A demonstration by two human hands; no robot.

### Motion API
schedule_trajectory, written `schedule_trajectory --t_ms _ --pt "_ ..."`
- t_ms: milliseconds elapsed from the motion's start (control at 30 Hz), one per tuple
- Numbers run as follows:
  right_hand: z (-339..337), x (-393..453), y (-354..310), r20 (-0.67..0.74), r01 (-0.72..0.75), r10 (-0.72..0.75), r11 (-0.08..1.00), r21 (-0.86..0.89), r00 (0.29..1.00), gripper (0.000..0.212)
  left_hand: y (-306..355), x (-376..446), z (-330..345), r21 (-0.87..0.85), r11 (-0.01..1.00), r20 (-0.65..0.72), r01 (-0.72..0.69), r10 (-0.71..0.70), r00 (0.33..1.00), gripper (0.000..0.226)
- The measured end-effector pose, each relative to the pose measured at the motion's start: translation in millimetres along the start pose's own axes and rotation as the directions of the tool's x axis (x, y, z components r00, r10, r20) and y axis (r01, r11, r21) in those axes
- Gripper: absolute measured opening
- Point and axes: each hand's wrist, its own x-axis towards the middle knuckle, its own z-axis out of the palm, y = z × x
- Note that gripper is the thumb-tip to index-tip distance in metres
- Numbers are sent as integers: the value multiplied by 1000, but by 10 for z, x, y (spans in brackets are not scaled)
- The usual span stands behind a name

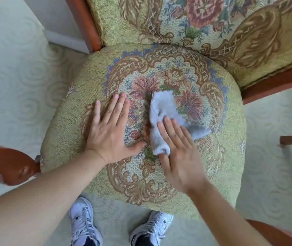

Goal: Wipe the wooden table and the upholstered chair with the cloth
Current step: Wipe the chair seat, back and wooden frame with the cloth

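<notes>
Just one head-worn wide-angle cam, looking steeply down, pretty close over the chair seat (pixel 159 192), person's shoes (pixel 83 222) at bottom edge.

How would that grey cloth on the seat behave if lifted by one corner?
The cloth would probably droop limply; it lies crumpled in soft folds. It looks light and fluffy. Under the right hand it likely drags rather than slides on the woven seat.

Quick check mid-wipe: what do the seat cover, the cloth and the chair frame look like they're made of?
Green floral seat cushion: woven tapestry-style fabric, matte, visible weave. Pale grey cloth under the right hand: fluffy, probably microfibre or terry, fuzzy edges. Reddish-brown chair frame: apparently varnished wood, smooth with a slight sheen.
</notes>
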Motion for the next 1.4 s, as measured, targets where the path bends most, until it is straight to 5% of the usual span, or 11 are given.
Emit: schedule_trajectory --t_ms 200,267,333,400,500,567,700,867,1167,1300,1400 --pt "85 -881 -245 2 -95 95 990 100 995 60 -10 -3 -36 -12 1000 36 -7 8 999 126" --pt "-35 -949 -253 -35 -283 303 921 267 952 55 -15 -3 -26 0 1000 30 -11 11 999 127" --pt "-252 -836 -219 -58 -477 631 640 602 774 43 -18 -3 -4 6 1000 13 -15 15 1000 126" --pt "-494 -603 -64 -189 -403 839 427 810 510 37 -14 -2 17 12 1000 -7 -19 19 1000 126" --pt "-760 -150 219 -323 -173 918 365 915 230 38 -15 -2 41 21 1000 -38 -22 23 999 125" --pt "-777 161 323 -428 -226 857 495 839 288 35 -21 -1 53 29 999 -49 -25 26 998 125" --pt "-457 627 354 -280 -498 647 741 450 710 47 -25 0 64 37 999 -63 -21 23 998 125" --pt "-109 989 -25 -194 -248 287 948 199 938 60 -16 -8 68 35 999 -69 -18 20 997 126" --pt "-82 351 -111 15 141 -145 979 145 989 59 -59 -158 -4 21 1000 -9 -19 19 1000 132" --pt "-37 -234 -255 24 66 -73 975 212 997 55 -84 -232 5 -19 999 -17 -35 34 999 134" --pt "-121 -529 -353 20 -175 193 835 522 981 49 -73 -224 29 -21 999 -16 -32 31 999 133"
